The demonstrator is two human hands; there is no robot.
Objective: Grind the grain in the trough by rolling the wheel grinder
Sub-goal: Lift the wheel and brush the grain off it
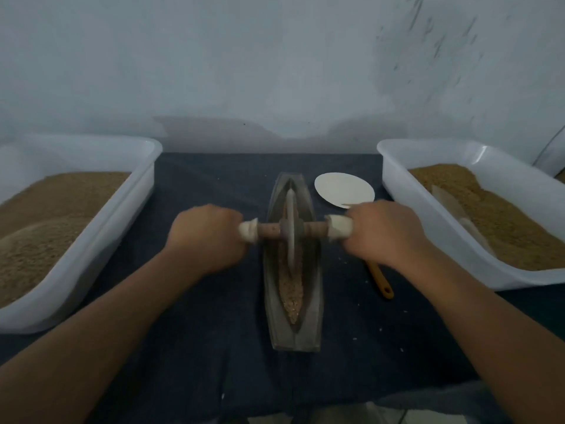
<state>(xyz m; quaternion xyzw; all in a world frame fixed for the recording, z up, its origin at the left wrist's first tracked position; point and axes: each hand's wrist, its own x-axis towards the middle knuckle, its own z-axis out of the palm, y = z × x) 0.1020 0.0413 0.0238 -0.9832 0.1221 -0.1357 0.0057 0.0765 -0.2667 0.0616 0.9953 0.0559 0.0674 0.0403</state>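
A long, boat-shaped grey trough (308, 328) lies lengthwise on the dark cloth in front of me. Brown grain (293, 293) fills its groove toward the near end. The wheel grinder (291, 232) stands upright in the groove around the trough's middle, its wooden axle crossing left to right. My left hand (205, 240) grips the white-wrapped left end of the axle. My right hand (385, 232) grips the white-wrapped right end. Both fists are curled round the handles.
A white tub (128, 203) of ground brown meal sits at the left, and another white tub (394, 185) of grain with a scoop in it at the right. A white round plate (344, 188) lies behind my right hand. A yellow-handled tool (380, 278) lies right of the trough.
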